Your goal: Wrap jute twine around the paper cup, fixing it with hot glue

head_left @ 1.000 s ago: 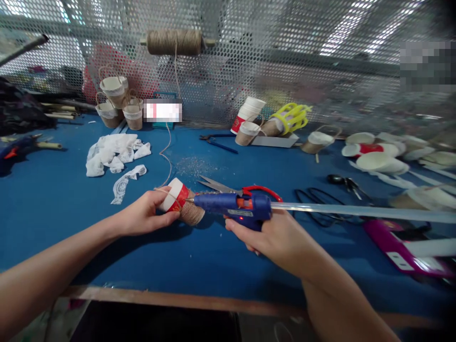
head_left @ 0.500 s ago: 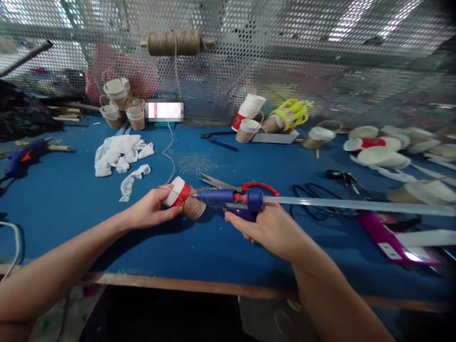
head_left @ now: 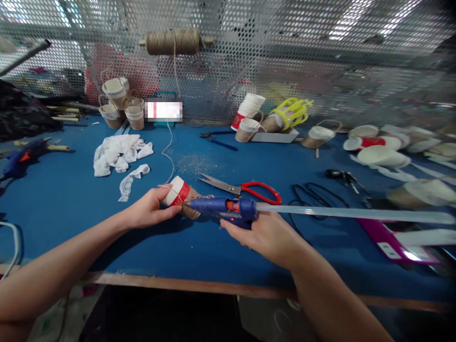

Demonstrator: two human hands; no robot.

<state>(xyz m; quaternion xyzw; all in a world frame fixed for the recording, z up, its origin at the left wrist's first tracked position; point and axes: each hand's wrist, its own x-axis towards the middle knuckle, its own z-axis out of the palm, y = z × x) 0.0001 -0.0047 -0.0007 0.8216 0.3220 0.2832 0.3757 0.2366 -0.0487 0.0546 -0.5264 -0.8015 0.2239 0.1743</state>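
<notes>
My left hand (head_left: 156, 206) is closed around a red and white paper cup (head_left: 181, 190), tilted on its side above the table. Brown twine is wound round the cup's lower part, and a loose strand runs from it back to a twine spool (head_left: 173, 42). In my right hand (head_left: 263, 235) is a blue hot glue gun (head_left: 221, 208), with a long clear glue stick (head_left: 349, 212) out of its rear. The nozzle meets the cup near my left thumb; whether it touches is hard to tell. Red-handled scissors (head_left: 261, 192) lie just behind the gun.
White lace (head_left: 117, 152) lies at left, near several twine-wrapped cups (head_left: 134, 118). Pliers (head_left: 221, 141), stacked paper cups (head_left: 251, 105) and a white box (head_left: 276, 137) stand at the back. A black cable (head_left: 313, 190), keys (head_left: 349, 180) and a purple item (head_left: 386, 237) lie at right.
My right hand has brought the glue gun slightly left and down, its nozzle now nearer my left thumb. More of the scissors shows. The left hand's hold is unchanged.
</notes>
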